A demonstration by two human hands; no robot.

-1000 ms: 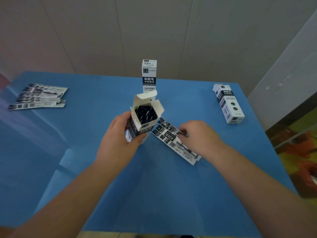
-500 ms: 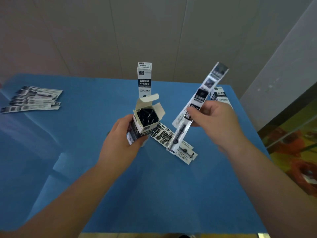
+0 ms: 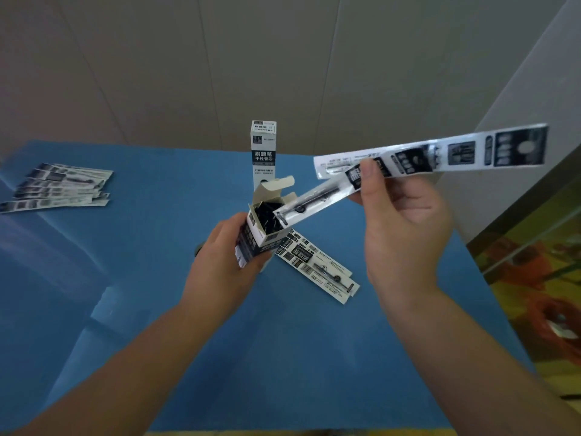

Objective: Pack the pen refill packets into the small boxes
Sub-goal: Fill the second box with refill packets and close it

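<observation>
the left hand (image 3: 226,265) grips the open box (image 3: 264,228), flaps up, just above the blue table (image 3: 157,278). the right hand (image 3: 405,221) pinches refill packets (image 3: 440,152), the lower end of one at the box mouth. more packets (image 3: 317,262) lie beside the box

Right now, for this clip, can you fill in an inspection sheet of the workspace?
Surface: blue table, some glare on its left part.
Job's things: open box held upright, already holding dark refills; two refill packets aimed at its mouth; loose packets lying beside the box; packet pile far left; closed box standing upright behind.
Clutter: nothing seen.
Hands: left hand grips the open box; right hand pinches the lifted packets with its fingers.
Cables: nothing seen.
Surroundings: beige wall panels; orange-patterned floor at right.
</observation>
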